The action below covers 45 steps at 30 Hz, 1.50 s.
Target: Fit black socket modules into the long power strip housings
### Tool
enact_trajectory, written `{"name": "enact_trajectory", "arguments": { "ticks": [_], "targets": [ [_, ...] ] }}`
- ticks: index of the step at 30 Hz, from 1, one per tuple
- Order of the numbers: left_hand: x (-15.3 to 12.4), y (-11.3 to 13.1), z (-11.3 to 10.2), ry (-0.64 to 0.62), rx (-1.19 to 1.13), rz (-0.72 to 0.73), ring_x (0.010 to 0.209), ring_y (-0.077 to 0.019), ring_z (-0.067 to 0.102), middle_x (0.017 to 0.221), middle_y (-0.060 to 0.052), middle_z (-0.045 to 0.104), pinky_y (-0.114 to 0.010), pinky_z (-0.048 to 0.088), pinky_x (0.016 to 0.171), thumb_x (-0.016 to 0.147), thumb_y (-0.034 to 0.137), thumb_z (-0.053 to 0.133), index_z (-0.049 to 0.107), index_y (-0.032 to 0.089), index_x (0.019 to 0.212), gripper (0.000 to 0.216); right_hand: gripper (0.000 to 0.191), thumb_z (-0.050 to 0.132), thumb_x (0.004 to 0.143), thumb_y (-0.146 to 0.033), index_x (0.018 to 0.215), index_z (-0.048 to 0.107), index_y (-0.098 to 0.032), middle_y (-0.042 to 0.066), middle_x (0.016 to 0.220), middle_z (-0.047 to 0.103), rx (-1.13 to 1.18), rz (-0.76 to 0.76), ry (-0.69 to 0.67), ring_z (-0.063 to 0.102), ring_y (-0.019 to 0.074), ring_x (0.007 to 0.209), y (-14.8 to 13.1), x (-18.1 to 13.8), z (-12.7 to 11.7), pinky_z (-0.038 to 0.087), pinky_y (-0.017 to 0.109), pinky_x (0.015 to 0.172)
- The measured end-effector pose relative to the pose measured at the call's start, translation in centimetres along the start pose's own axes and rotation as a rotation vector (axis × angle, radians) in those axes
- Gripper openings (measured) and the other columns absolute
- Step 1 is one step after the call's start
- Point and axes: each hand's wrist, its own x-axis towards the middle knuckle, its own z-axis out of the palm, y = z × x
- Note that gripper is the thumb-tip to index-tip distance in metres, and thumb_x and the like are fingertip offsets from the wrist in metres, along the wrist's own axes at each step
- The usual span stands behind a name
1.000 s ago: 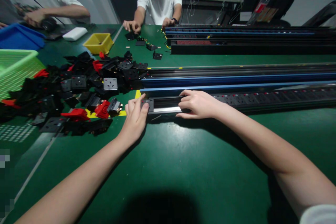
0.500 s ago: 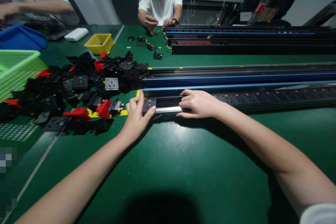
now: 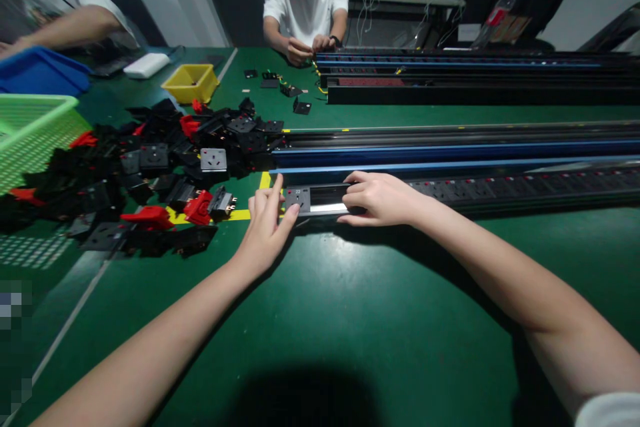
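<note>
A black socket module (image 3: 299, 201) sits in the near end of a long black channel rail (image 3: 330, 208). My left hand (image 3: 267, 223) grips this module at its left side, thumb on the front edge and index finger behind. Farther along, my right hand (image 3: 377, 199) is curled over the same rail, its fingertips bent round both edges. Between the hands a bare stretch of the channel shows. To the right of my right hand, a row of fitted socket modules (image 3: 493, 185) runs along the rail. The undersides of my right fingers are hidden.
Loose black and red socket modules (image 3: 155, 157) lie heaped at left, beside a green basket (image 3: 45, 127), a blue bin (image 3: 43, 73) and a yellow bin (image 3: 193, 83). Blue-edged rails (image 3: 425, 155) lie just behind mine. Across the table, a person (image 3: 305, 7) handles parts near more rails (image 3: 475, 93).
My left hand and the socket module have slid a little to the right along the rail, narrowing the bare stretch. My right hand has hardly moved. The co-workers' arms have shifted.
</note>
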Motion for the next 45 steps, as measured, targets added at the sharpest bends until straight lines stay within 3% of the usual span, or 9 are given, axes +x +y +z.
{"name": "enact_trajectory", "arguments": {
  "ticks": [5,8,12,17,22,27,34,45],
  "targets": [
    [-0.2,0.0,0.1,0.021,-0.321,-0.057,0.091,-0.0165,0.054,0.101,-0.003,0.049,-0.031,0.047,0.078,0.092,0.044,0.057,0.036,0.023,0.123,0.043,0.033,0.052,0.095,-0.051,0.090,0.059,-0.020,0.006,0.089,0.064,0.055,0.029,0.050,0.058,0.0207,0.084,-0.1,0.0,-0.2,0.041,0.029,0.067],
    [-0.3,-0.3,0.2,0.009,-0.351,-0.081,0.092,-0.0158,0.056,0.103,-0.002,0.049,-0.030,0.047,0.079,0.091,0.044,0.058,0.036,0.024,0.113,0.037,0.040,0.057,0.091,-0.054,0.108,0.054,-0.018,0.008,0.104,0.061,0.109,0.089,0.072,0.057,0.0182,0.077,-0.1,0.0,-0.3,0.041,0.028,0.062],
    [-0.3,0.0,-0.1,-0.033,-0.321,-0.059,0.094,-0.0163,0.057,0.106,-0.003,0.053,-0.031,0.047,0.083,0.094,0.044,0.054,0.044,0.022,0.110,0.029,0.055,0.062,0.087,-0.054,0.124,0.045,-0.017,0.013,0.119,0.058,0.185,0.109,0.098,0.062,0.0229,0.094,0.0,0.0,-0.1,0.048,0.031,0.071],
    [0.0,1.0,-0.8,-0.195,-0.271,0.017,0.106,-0.0199,0.059,0.112,-0.005,0.063,-0.034,0.045,0.094,0.101,0.041,0.041,0.058,0.021,0.115,0.030,0.064,0.064,0.086,-0.054,0.134,0.039,-0.019,0.014,0.125,0.059,0.221,0.105,0.124,0.064,0.0268,0.106,0.1,0.0,0.1,0.053,0.036,0.079],
    [0.3,1.1,-1.0,-0.307,-0.326,0.070,0.116,-0.0235,0.059,0.124,-0.007,0.066,-0.039,0.041,0.104,0.102,0.041,0.035,0.065,0.023,0.124,0.041,0.067,0.066,0.086,-0.051,0.138,0.037,-0.020,0.014,0.129,0.060,0.261,0.084,0.154,0.064,0.0275,0.114,0.1,-0.1,0.1,0.053,0.038,0.088],
    [0.6,0.9,-1.1,-0.396,-0.389,0.073,0.125,-0.0237,0.057,0.136,-0.005,0.064,-0.038,0.038,0.110,0.100,0.042,0.042,0.064,0.028,0.131,0.040,0.069,0.065,0.087,-0.051,0.142,0.037,-0.020,0.013,0.134,0.060,0.264,0.061,0.153,0.062,0.0266,0.119,0.1,-0.1,0.1,0.053,0.038,0.092],
    [0.5,1.2,-1.0,-0.388,-0.354,0.044,0.118,-0.0237,0.062,0.128,-0.006,0.068,-0.037,0.042,0.106,0.100,0.045,0.043,0.067,0.026,0.126,0.041,0.071,0.058,0.094,-0.050,0.154,0.028,-0.027,0.006,0.135,0.063,0.228,0.012,0.065,0.063,0.0233,0.114,0.2,0.0,-0.3,0.053,0.037,0.089],
    [0.4,1.5,-1.0,-0.353,-0.294,0.041,0.110,-0.0245,0.064,0.119,-0.007,0.071,-0.037,0.046,0.099,0.099,0.046,0.042,0.069,0.022,0.118,0.041,0.071,0.060,0.092,-0.050,0.151,0.031,-0.024,0.011,0.136,0.058,0.243,0.025,0.091,0.061,0.0252,0.118,0.0,0.0,-0.5,0.053,0.037,0.091]
  ]
}}
